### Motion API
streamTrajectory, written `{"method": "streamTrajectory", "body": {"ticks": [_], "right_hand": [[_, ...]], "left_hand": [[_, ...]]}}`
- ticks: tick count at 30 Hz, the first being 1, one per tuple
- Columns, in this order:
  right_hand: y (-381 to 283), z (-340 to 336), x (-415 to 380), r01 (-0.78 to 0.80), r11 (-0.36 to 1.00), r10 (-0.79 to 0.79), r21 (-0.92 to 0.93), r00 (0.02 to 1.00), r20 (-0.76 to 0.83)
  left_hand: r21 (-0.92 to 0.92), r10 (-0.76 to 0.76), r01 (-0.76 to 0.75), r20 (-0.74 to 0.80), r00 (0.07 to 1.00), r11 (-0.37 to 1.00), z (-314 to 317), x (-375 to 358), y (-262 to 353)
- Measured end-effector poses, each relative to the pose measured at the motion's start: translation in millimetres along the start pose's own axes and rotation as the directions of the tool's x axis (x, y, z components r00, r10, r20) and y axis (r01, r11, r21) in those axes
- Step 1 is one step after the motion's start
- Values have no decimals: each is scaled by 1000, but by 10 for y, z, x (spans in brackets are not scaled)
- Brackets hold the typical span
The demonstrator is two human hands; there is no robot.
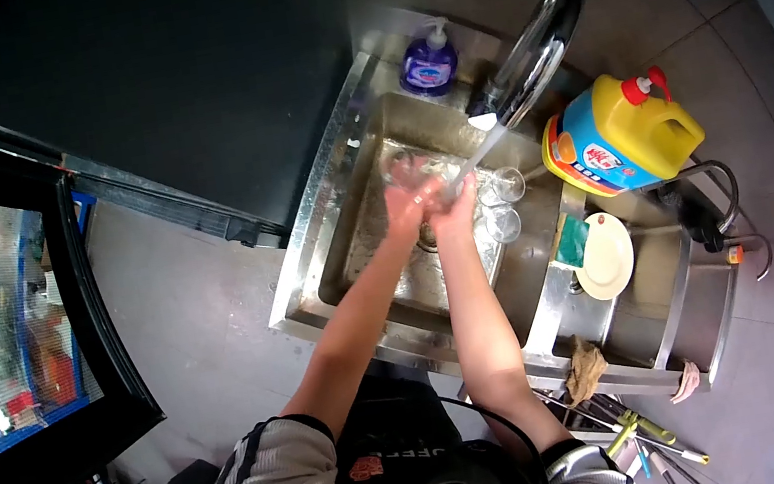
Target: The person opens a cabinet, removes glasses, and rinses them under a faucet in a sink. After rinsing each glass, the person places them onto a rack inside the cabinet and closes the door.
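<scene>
Water runs from the curved faucet [541,65] onto both of my hands, low in the left basin of the steel sink [333,251]. My left hand [409,200] has its fingers bent around something clear and shiny, blurred by the splashing. Close against it, my right hand [455,213] curls at the stream; what it grips is hidden by water and glare. Just right of my hands, two clear drinking glasses [503,224] lie on the basin floor.
A purple soap bottle [428,65] stands behind the basin. A yellow detergent jug [618,136] is at the right. On the divider lie a green sponge [571,241] and a cream plate [605,258]. A brown rag [584,369] hangs at the front edge, above several mop handles [652,433].
</scene>
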State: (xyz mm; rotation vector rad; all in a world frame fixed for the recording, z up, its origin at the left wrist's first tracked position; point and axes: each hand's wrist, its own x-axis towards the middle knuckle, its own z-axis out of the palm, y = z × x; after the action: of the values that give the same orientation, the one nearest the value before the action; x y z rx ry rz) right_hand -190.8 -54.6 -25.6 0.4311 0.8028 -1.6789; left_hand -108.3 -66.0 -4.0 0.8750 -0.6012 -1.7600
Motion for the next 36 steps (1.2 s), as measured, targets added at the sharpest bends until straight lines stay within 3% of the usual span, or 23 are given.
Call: {"method": "streamTrajectory", "body": {"ticks": [1,2,3,6,7,10,11,14,15,18,19,22,23,26,27,29,30,32,33,34,36], "right_hand": [[-20,-23,28,-38,992,35,-122,999,-27],[-13,-51,48,38,946,-48,-323,999,-24],[-7,-11,-2,102,854,-131,-511,991,-21],[-80,272,-227,262,571,-234,-778,960,151],[-64,322,-219,77,768,3,-635,992,125],[-32,348,-132,-24,914,59,-405,996,74],[-14,173,133,3,923,31,-386,996,82],[-77,140,89,155,860,-215,-486,974,-69],[-155,172,-14,112,828,-219,-549,966,-134],[-312,82,-195,404,763,-382,-505,912,152],[-313,172,-384,481,702,-441,-525,873,210],[-254,185,-765,560,548,-477,-621,819,317],[-213,42,-772,628,514,-477,-584,776,414],[-180,-72,-1066,661,384,-421,-644,747,515],[-180,-147,-1113,582,399,-349,-708,811,470],[-201,-355,-1112,408,406,-201,-817,913,356],[-233,-445,-1069,346,442,-215,-827,937,277],[-330,-580,-985,223,514,-227,-828,967,119],[-378,-516,-948,258,535,-318,-805,944,91],[-442,-504,-797,402,549,-364,-732,904,223],[-463,-169,-609,492,619,-384,-612,869,311]], "left_hand": [[19,72,-72,-41,997,997,-50,94,40],[169,130,-128,1,992,977,-137,199,115],[155,127,-131,33,991,979,-233,282,181],[178,117,-120,28,993,977,-196,259,434],[197,112,-112,12,994,974,-162,228,508],[146,304,-303,18,953,942,-35,231,427],[240,412,-415,66,909,877,-36,237,361],[249,486,-491,86,870,835,86,28,229],[209,459,-468,91,884,859,-56,211,-108],[-137,12,3,103,995,991,-14,209,-233],[-208,-20,64,209,978,976,2,229,-276],[-386,-311,482,427,849,786,-19,144,-361],[-452,-315,516,449,837,728,-36,120,-378],[-316,-345,502,440,829,805,-100,-41,-212],[-243,-381,517,443,812,821,-224,-53,-190],[-144,-308,348,241,920,927,-319,-206,-21],[-78,-251,264,142,957,961,-350,-288,77],[-9,-142,145,159,977,989,-404,-386,305],[71,-52,36,246,968,997,-458,-423,446],[139,30,-81,335,942,987,-468,-473,583],[204,65,-130,298,953,970,-356,-582,804]]}}
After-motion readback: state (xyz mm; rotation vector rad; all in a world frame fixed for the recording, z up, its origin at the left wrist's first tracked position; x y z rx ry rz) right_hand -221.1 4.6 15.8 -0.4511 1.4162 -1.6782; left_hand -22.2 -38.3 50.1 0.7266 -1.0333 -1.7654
